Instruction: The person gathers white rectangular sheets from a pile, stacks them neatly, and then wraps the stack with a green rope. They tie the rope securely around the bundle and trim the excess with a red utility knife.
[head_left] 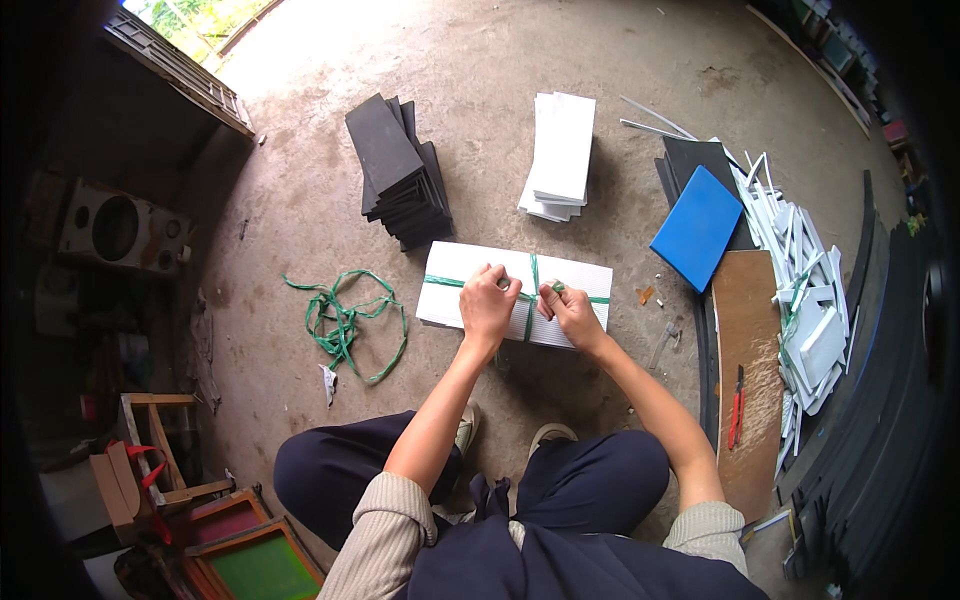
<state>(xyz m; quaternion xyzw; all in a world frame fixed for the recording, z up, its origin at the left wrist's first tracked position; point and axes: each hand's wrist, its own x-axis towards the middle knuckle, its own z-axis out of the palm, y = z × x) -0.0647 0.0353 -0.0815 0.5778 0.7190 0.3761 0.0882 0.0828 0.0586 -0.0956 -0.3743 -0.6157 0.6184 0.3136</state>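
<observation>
A stack of white ribbed sheets [450, 262] lies on the floor in front of me, bound crosswise with green plastic twine [534, 268]. My left hand [488, 300] is closed over the top of the stack, left of where the strands cross. Just right of the crossing, my right hand [572, 312] pinches the twine, a bit of green showing by its fingers. What the left fingers grip is mostly hidden behind them, but twine runs into that hand. Left of the stack, a loose tangle of green twine [343, 325] rests on the floor.
Beyond the bundle stand a black sheet stack [385, 155] and a white sheet stack [565, 150]. At right are a blue panel [697, 228], a brown board [745, 330] with a red utility knife [737, 410], and white offcuts [810, 320]. Wooden frames [250, 560] lean at lower left.
</observation>
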